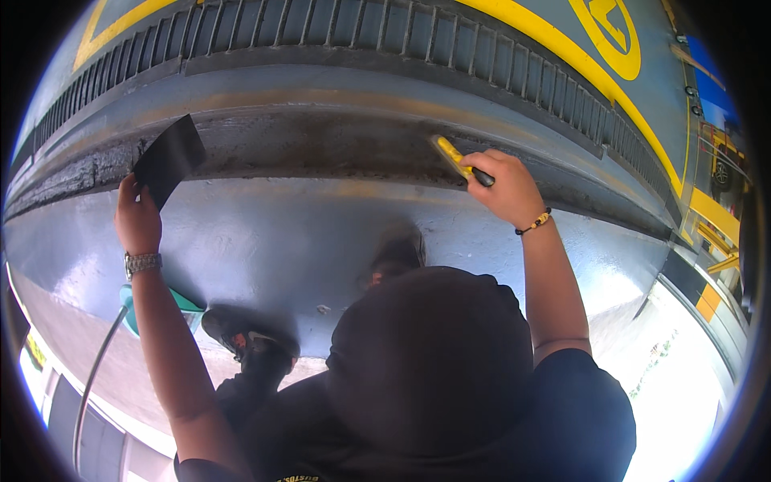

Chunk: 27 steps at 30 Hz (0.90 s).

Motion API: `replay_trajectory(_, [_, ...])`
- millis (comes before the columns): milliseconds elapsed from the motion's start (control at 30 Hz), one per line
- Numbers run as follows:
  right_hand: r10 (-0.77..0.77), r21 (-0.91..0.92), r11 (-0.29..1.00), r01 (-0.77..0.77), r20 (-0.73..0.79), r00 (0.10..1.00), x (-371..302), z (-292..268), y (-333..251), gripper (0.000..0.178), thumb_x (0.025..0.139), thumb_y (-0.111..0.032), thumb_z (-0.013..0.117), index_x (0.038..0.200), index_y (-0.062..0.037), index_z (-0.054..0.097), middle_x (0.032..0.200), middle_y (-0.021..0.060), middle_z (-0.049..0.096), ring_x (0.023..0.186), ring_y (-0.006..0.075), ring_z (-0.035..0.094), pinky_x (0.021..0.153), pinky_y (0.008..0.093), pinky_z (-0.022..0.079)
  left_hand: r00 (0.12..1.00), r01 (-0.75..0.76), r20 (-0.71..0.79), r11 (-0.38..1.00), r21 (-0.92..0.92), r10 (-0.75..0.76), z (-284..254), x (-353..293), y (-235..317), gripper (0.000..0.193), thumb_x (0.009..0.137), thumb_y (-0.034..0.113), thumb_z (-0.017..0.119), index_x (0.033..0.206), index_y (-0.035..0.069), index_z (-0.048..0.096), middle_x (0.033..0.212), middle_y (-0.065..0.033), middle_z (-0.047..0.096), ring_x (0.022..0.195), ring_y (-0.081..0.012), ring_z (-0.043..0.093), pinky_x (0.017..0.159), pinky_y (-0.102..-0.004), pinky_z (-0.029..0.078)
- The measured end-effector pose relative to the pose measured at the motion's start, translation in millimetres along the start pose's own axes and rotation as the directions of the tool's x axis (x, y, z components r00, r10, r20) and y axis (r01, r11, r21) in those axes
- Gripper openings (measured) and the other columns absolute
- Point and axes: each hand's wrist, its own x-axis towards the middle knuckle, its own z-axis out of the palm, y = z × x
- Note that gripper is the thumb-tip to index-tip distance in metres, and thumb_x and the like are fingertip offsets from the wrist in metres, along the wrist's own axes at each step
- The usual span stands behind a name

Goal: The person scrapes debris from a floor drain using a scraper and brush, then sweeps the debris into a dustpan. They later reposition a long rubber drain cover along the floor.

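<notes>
My left hand (138, 218) grips the lower edge of a flat, dark, rectangular sheet (171, 161) held up at a slant over the left part of a long floor channel (321, 145). A watch with a link band circles that wrist. On the right, my right hand (507, 186) is closed around a hand tool (454, 153) with a yellow body and a black grip end. Its far end reaches over the channel's near edge; whether it is a brush or a scraper I cannot tell. Dark dirt coats the channel bottom.
Beyond the channel runs a barred metal grate (321, 24), then a yellow floor stripe (554, 40). My shoes (249, 333) stand on the grey floor on the near side. A teal long-handled dustpan-like object (181, 301) is beside my left forearm. Yellow structures (715, 217) stand far right.
</notes>
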Motion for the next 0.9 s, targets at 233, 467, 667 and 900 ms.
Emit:
replay_trajectory(233, [0.097, -0.274, 0.957, -0.093, 0.002, 0.995, -1.4, 18.8, 63.4, 0.021, 0.08, -0.019, 0.064, 0.097, -0.0072, 0.067, 0.084, 0.0152, 0.066, 0.079, 0.035, 0.066, 0.072, 0.045, 0.053, 0.999, 0.024, -0.032, 0.994, -0.109, -0.027, 26.0, -18.1, 24.6, 0.03, 0.088, 0.017, 0.057, 0.117, 0.008, 0.061, 0.103, -0.019, 0.07, 0.092, -0.0392, 0.068, 0.079, -0.0463, 0.054])
replay_trajectory(467, [-0.126, 0.084, 0.986, 0.145, -0.203, 0.971, 86.3, 98.2, -73.7, 0.018, 0.077, -0.019, 0.065, 0.087, -0.0043, 0.064, 0.077, 0.0134, 0.066, 0.07, 0.0341, 0.064, 0.064, 0.0439, 0.052, 0.999, 0.045, 0.035, 0.988, -0.151, -0.04, 26.1, -25.9, 59.2, 0.03, 0.09, 0.016, 0.059, 0.118, 0.006, 0.061, 0.103, -0.0164, 0.071, 0.089, -0.0344, 0.07, 0.078, -0.0434, 0.055])
replay_trajectory(667, [-0.245, 0.181, 0.944, 0.276, -0.179, 0.953, 76.6, 42.2, -97.9, 0.018, 0.077, -0.01, 0.069, 0.093, -0.0044, 0.067, 0.083, 0.0114, 0.069, 0.073, 0.0289, 0.067, 0.066, 0.0354, 0.052, 0.996, 0.056, -0.065, 0.986, -0.159, -0.067, 13.2, -24.9, 45.5, 0.028, 0.089, 0.015, 0.059, 0.115, 0.006, 0.061, 0.099, -0.0159, 0.072, 0.085, -0.0327, 0.071, 0.075, -0.0425, 0.055])
replay_trajectory(900, [-0.487, 0.497, 0.724, 0.478, -0.123, 0.865, 128.8, 84.3, -168.6, 0.027, 0.079, -0.013, 0.075, 0.102, -0.005, 0.064, 0.089, 0.0123, 0.069, 0.079, 0.0254, 0.068, 0.069, 0.0314, 0.052, 0.93, 0.256, -0.209, 0.941, -0.219, -0.302, -4.4, -33.5, 25.6, 0.025, 0.087, 0.016, 0.061, 0.109, 0.006, 0.064, 0.097, -0.0141, 0.072, 0.083, -0.0306, 0.072, 0.075, -0.041, 0.056])
